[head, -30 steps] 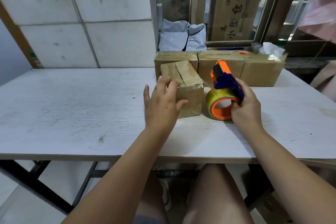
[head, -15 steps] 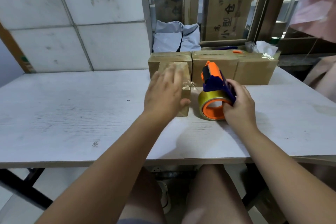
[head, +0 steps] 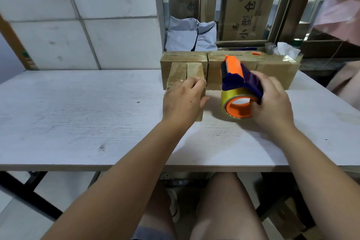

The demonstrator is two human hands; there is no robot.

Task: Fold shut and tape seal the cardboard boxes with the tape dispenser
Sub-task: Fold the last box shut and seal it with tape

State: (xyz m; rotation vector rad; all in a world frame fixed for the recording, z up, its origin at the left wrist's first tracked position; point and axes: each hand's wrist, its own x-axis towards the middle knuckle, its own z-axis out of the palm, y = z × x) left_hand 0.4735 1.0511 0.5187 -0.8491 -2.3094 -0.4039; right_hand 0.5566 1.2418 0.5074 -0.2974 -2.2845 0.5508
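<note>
A small taped cardboard box (head: 184,73) stands on the white table (head: 78,115) just in front of a row of boxes. My left hand (head: 183,101) grips its near top edge, fingers curled over it, hiding most of the near face. To its right my right hand (head: 270,103) holds the blue and orange tape dispenser (head: 239,91), whose yellowish tape roll rests on the table with the orange cutter end pointing up and away.
Three closed cardboard boxes (head: 233,64) sit in a row along the table's far edge. Behind them are grey plastic bags (head: 191,35), a printed carton and a window frame. A tiled wall lies to the left. My knees show under the near table edge.
My left hand turned the small box from a skewed pose to square and pushed it back toward the row of boxes. The dispenser stayed in my right hand, nearly still.
</note>
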